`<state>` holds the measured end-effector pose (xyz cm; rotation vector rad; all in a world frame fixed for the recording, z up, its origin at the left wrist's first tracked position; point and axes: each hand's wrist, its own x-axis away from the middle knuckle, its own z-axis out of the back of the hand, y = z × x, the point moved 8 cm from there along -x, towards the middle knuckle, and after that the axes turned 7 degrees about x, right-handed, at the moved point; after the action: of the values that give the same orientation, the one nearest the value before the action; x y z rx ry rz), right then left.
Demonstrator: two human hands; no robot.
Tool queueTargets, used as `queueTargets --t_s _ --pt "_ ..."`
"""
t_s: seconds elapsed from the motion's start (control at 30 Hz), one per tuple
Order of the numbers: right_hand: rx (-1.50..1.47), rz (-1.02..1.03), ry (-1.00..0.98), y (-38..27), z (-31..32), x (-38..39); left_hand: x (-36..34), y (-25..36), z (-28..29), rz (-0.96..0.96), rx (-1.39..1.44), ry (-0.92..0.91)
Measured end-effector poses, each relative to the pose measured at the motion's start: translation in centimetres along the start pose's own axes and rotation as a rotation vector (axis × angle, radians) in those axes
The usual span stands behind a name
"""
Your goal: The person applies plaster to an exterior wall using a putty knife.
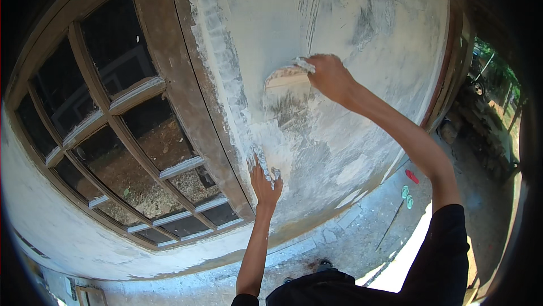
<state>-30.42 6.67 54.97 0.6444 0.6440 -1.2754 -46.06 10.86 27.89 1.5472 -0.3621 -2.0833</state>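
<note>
My right hand [331, 76] is raised to the wall, its fingers closed and smeared with whitish putty. In it is what looks like a wide, flat putty scraper [287, 79], with a pale beige edge along its top; the blade's lower outline blends into the mottled wall. Lower down, my left hand [266, 184] rests against the wall beside the window frame. Its fingers are apart and coated with grey-white putty, and no tool shows in it. The wall [384, 79] carries uneven patches of white and grey putty.
Left of my hands stands a brown wooden window [104, 102] with several dark panes. A thick putty strip [223, 79] runs along its frame. On the floor at lower right lie green sandals [406, 195], a red sandal [412, 176] and a thin stick [387, 229].
</note>
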Motion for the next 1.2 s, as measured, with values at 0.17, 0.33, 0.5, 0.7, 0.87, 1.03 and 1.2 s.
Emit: queueTargets --t_s 0.17,0.33,0.5,0.7,0.87,1.03,1.2 --pt "0.318 0.121 0.626 3.4 14.4 -8.6 -0.2 0.3 -0.5 0.008 -0.051 0.005" --pt "0.253 0.221 0.63 1.2 14.9 -7.0 0.0 0.3 -0.7 -0.003 -0.06 -0.008" --pt "0.467 0.208 0.367 0.5 -4.2 3.4 0.1 -0.9 -0.6 0.038 0.008 0.023" --pt "0.241 0.312 -0.05 -4.2 -18.1 21.3 0.7 -1.7 -1.0 0.017 -0.028 0.023" --pt "0.18 0.238 -0.226 -3.4 -9.9 13.2 2.1 -3.2 -1.1 -0.007 -0.202 -0.039" --pt "0.375 0.236 0.087 1.5 -0.2 -1.1 0.2 -0.5 -0.7 -0.019 -0.019 0.03" --pt "0.296 0.069 0.585 1.8 15.1 -8.6 0.0 0.3 -0.2 -0.01 -0.093 0.041"
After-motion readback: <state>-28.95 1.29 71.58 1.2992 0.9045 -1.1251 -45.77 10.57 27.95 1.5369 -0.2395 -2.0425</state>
